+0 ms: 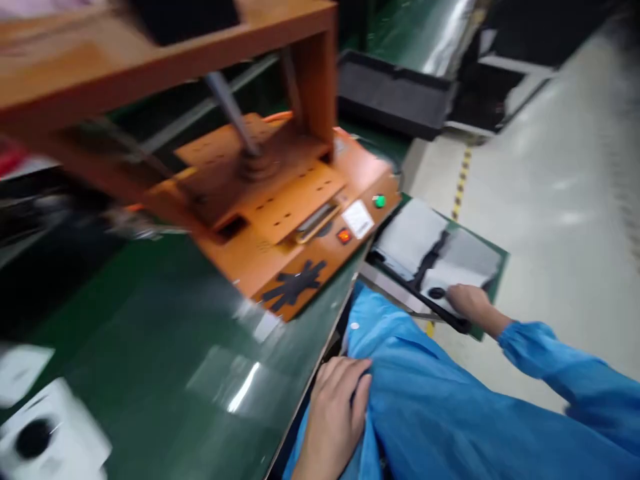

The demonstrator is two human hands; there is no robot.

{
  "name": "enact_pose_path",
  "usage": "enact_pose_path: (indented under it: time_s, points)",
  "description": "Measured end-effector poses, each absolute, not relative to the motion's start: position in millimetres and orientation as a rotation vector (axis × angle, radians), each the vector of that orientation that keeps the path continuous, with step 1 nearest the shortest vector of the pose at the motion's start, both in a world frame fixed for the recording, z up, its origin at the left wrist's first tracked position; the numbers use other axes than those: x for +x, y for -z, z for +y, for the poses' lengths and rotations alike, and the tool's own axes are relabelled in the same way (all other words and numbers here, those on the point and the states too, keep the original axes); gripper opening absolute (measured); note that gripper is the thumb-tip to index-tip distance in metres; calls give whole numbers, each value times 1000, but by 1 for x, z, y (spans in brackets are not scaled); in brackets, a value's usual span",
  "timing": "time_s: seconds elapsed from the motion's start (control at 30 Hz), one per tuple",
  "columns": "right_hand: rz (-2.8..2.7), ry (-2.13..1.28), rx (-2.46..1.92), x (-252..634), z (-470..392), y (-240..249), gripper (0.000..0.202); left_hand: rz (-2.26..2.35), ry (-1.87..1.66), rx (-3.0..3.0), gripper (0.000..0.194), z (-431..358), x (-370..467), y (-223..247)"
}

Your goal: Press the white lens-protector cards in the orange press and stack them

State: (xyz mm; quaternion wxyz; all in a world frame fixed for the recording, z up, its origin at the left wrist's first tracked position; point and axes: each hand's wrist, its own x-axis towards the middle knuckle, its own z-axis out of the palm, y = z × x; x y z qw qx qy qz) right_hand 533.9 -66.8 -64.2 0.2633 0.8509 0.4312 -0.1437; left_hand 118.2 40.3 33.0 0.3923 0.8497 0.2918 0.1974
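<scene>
Curled fingers of the right hand (470,303) meet the white piece (447,275) on the black-edged tray (415,290), beside the orange press (300,200); blur hides any grip. Loosely open, the left hand (334,407) rests at the green table's (165,333) edge

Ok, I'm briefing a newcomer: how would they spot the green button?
Find the orange machine on the green bench, then its front panel. The green button sits near the right corner, past the white label; the switch across the label glows red.
</scene>
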Motion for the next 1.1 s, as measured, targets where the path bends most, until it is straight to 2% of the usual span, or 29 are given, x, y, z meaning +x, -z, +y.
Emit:
enact_pose_path:
  time_s: [0.17, 0.27, 0.4, 0.5, 0.67, 0.77, 0.87, 0.93, 1.03, 1.1]
  points:
    - [1367, 427, 2213, 562, -50, 75, 26, 895, -515, 2069, 25, 43, 98, -52]
    - [1429, 401, 2212, 574, -52, 77, 37, 1017, -608, 2061, 26, 45, 68, -59]
    - [1760, 286, 2250, 555, -38, 66, 41, 1413, -777, 2099, 22, 62, 16, -58]
    - [2270, 313, 1916, 488, -1, 36, 32, 1773, -845, 2098, 17, 92, -24, -50]
    - [2994, 513, 1168, 325, 66, -35, 30, 2094, -943, 1977, 37, 164, -63, -27]
    - [3302, 440, 884, 248, 99, -58, 34, 2158, -993, 1885, 45, 196, -70, -10]
    - [3429, 372, 888, 195, 132, -66, 39, 2204, -1070, 1787, 35, 206, -68, -1]
    - [3478, 347, 997, 172, 154, -69, 33, 2197, -1124, 1746, 27, 201, -64, -2]
    - [3570, 282, 1136, 152, 180, -73, 18, 2113, -1169, 1723, 27, 178, -52, -15]
    - [3628, 207, 1213, 148, 191, -76, 19, 2071, -1193, 1726, 29, 157, -41, -26]
